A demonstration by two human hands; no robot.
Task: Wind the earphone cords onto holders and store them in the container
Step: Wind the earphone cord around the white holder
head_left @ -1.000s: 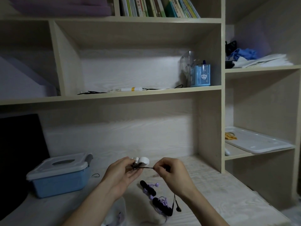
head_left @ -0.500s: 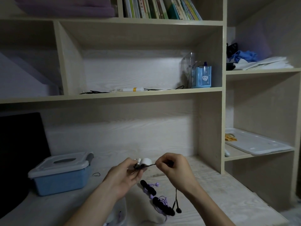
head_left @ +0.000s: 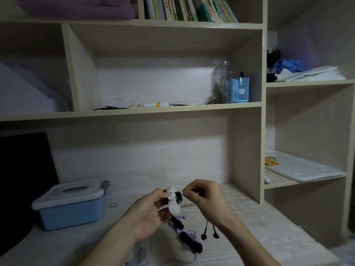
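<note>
My left hand [head_left: 148, 214] holds a white cord holder [head_left: 173, 203] upright above the desk, with black cord wound round its upper part. My right hand [head_left: 206, 200] pinches the black earphone cord [head_left: 180, 195] right beside the holder. Two black earbuds [head_left: 209, 235] dangle below my right wrist. On the desk under my hands lie black holders with purple earphone cord [head_left: 189, 239] wound on them. A blue container with a pale lid [head_left: 71, 202] stands shut at the left.
A dark screen [head_left: 23, 179] leans at the far left. A small black loop [head_left: 113, 205] lies by the blue box. A clear tub [head_left: 140, 254] is partly hidden under my left forearm. Shelf uprights stand behind and to the right, with a white tray [head_left: 305, 168] on the right shelf.
The holder has turned from lying sideways to upright in my left hand. My right hand moved closer to it, shortening the free cord, and the earbuds swung slightly.
</note>
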